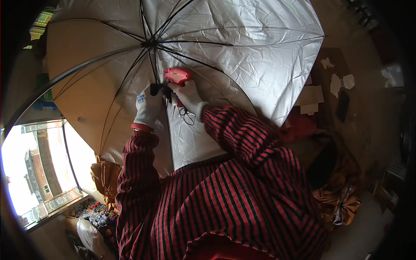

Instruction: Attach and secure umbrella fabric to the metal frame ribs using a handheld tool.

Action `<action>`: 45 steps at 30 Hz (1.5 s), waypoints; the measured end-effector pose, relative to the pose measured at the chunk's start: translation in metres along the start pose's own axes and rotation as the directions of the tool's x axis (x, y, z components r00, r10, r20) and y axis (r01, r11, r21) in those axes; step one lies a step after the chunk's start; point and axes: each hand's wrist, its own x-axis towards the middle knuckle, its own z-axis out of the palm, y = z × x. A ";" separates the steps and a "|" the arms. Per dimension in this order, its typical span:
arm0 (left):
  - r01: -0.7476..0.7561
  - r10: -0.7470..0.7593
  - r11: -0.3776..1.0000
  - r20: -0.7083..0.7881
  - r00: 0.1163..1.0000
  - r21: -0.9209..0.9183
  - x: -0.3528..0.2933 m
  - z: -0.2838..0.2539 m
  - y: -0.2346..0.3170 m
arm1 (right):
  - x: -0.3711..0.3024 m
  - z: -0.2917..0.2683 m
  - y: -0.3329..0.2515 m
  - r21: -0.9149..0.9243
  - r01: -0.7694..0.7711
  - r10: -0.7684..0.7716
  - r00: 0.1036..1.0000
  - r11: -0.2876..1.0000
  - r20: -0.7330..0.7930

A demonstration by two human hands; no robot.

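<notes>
— Striped red-and-black cloth (pixel 203 203), my own clothing, is closest to the eye, well below the hub (pixel 150 43) where the dark ribs (pixel 195 42) of the umbrella (pixel 268 73) meet.

— What does your right side hold?

— My white-gloved right hand (pixel 188 94) is below the hub and a little to its right. That grip is closed around a pink-red rounded object (pixel 177 75). Just under the hand, farther below the hub, a thin dark loop (pixel 186 116) shows.

— And the left?

— My left hand (pixel 147 106), gloved too, is almost straight below the hub, near the other one. It is at a black piece (pixel 154 89); I cannot tell whether this grip is closed on it, since the fingertips are hidden.

— Where is the umbrella?

— Spread open all around the hub, its silver side toward me, wrinkled at the right and shaded tan at the left.

— Anything else?

— Well below the hub, to its left, are a bright window (pixel 45 167), a brown bundle (pixel 105 175) and a many-coloured heap (pixel 97 214). Far to the hub's right are white paper scraps (pixel 336 85).
</notes>
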 end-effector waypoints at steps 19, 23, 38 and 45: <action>0.135 -0.148 0.967 -0.042 0.988 -0.216 0.021 0.023 -0.049 | -0.009 0.008 0.001 -0.085 -0.060 0.064 0.997 0.995 0.051; 0.123 -0.143 0.970 -0.084 0.986 -0.209 0.018 0.019 -0.039 | 0.015 -0.011 0.018 0.351 -0.253 0.121 0.926 0.902 0.358; 0.169 -0.161 0.924 0.053 0.986 -0.343 0.013 0.008 -0.026 | 0.045 -0.045 0.021 0.147 -0.330 0.163 0.746 0.933 0.645; 0.179 -0.178 0.921 0.035 0.983 -0.347 0.013 0.007 -0.025 | 0.054 -0.045 0.027 0.257 -0.510 0.140 0.616 0.821 0.776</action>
